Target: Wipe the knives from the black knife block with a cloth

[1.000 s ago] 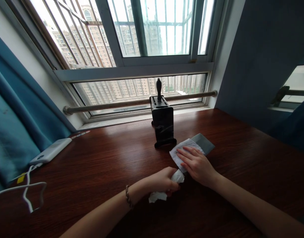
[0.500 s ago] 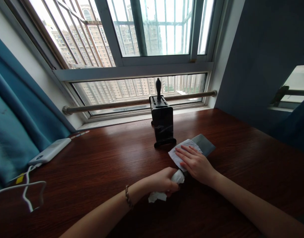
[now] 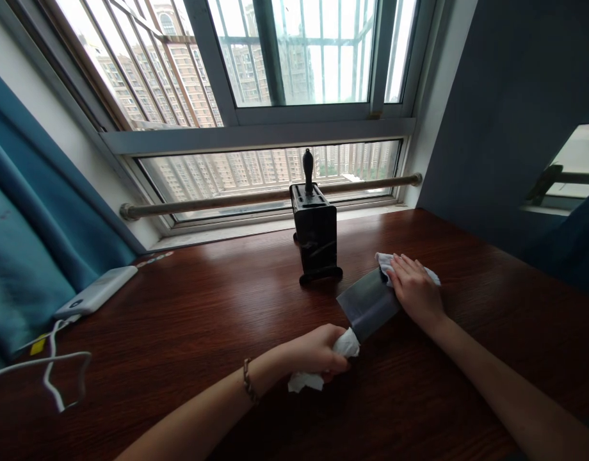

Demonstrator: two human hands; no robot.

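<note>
My left hand is closed around the handle of a cleaver; crumpled white tissue is wrapped about that handle. The broad grey blade of the cleaver points away to the right, low over the table. At the blade's far end my right hand presses a folded white cloth, its fingers together over it. Part of the cloth and the blade's tip are hidden beneath that hand. Behind the blade stands a black knife block with one dark-handled tool upright in its top.
The dark red wooden table reaches to the window sill. On the left lie a white power bank and a looped white cable, near a blue curtain. A metal rail crosses in front of the window.
My right hand has slid the cloth outward along the blade, away from the handle to the far end, uncovering most of the blade. My left hand stays on the handle.
</note>
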